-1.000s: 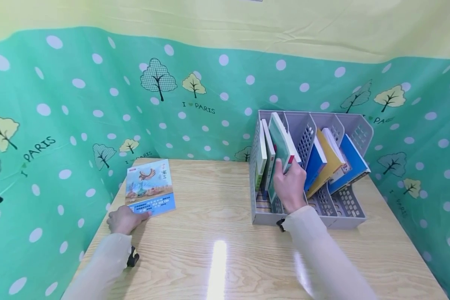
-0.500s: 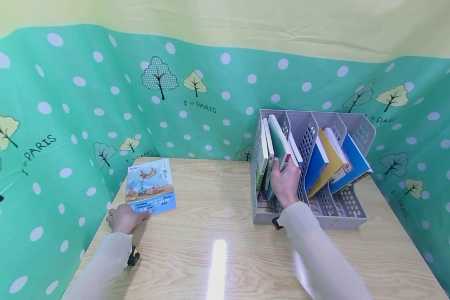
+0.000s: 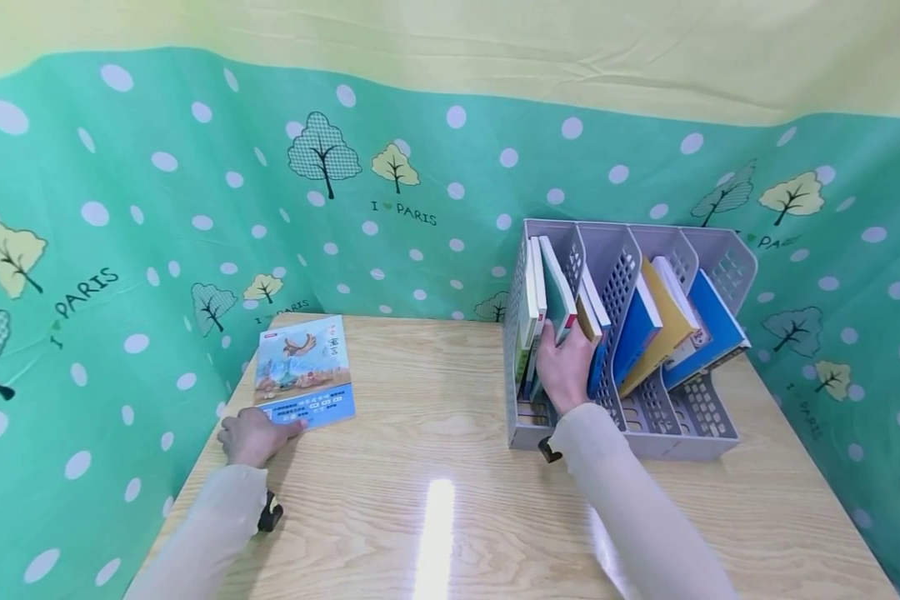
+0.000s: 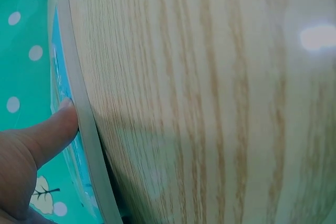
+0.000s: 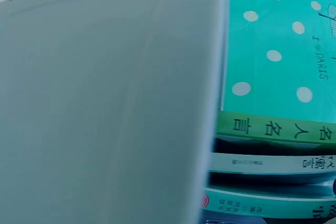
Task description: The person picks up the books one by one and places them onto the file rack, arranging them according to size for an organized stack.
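Note:
In the head view, my right hand (image 3: 565,367) grips a green book (image 3: 557,283) by its front edge, thumb on one side and fingers on the other. That book stands tilted in the left part of a grey plastic magazine rack (image 3: 622,446). In the right wrist view, book spines (image 5: 273,129) in green, white and teal show beyond a blurred grey wall. My left hand (image 3: 253,437) rests at the near edge of a picture book (image 3: 303,367) with a blue cover, lying flat at the left. Its thumb (image 4: 55,129) lies on that cover.
Two pale-edged books (image 3: 534,292) stand left of the green one. Further right in the rack lean blue books, including one (image 3: 712,321) at the far right, and a yellow book (image 3: 660,325). Polka-dot cloth (image 3: 420,167) hangs behind and beside the wooden table (image 3: 390,500).
The green book and my right hand have moved lower and slightly left in the rack, uncovering books to its right. My left hand stays at the picture book.

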Demonstrator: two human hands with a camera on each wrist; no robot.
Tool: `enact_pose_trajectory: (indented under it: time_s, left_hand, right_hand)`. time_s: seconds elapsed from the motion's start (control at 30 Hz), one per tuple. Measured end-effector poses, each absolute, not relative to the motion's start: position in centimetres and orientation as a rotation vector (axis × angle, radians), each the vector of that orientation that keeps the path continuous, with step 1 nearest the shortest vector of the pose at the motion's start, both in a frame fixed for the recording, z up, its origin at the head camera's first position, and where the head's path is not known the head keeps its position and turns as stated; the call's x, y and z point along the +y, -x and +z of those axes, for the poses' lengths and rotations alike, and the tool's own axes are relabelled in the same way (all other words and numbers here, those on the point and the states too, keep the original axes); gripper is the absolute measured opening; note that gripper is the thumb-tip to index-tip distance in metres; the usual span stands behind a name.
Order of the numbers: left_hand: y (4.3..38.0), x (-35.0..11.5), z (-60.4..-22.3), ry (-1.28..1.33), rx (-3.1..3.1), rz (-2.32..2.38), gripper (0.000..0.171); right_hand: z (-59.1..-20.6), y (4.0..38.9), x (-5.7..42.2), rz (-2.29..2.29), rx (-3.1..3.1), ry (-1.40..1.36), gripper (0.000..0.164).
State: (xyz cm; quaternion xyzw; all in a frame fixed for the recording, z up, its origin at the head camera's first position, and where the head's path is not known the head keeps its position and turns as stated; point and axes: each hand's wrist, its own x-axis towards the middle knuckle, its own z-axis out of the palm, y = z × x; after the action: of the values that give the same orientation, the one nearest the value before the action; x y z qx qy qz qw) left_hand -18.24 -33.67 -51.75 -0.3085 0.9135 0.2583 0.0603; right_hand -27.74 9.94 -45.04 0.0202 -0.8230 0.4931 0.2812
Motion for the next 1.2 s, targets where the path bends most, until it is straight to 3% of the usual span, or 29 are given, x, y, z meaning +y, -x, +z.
enact_pose_trajectory:
  time_s: [1.2]
  left_hand:
    - [18.01, -33.51, -51.87, 0.904, 2.79, 0.774, 0.084]
  right_hand:
    - [-45.77, 27.33, 10.29, 1.395, -2.381, -0.011, 0.046]
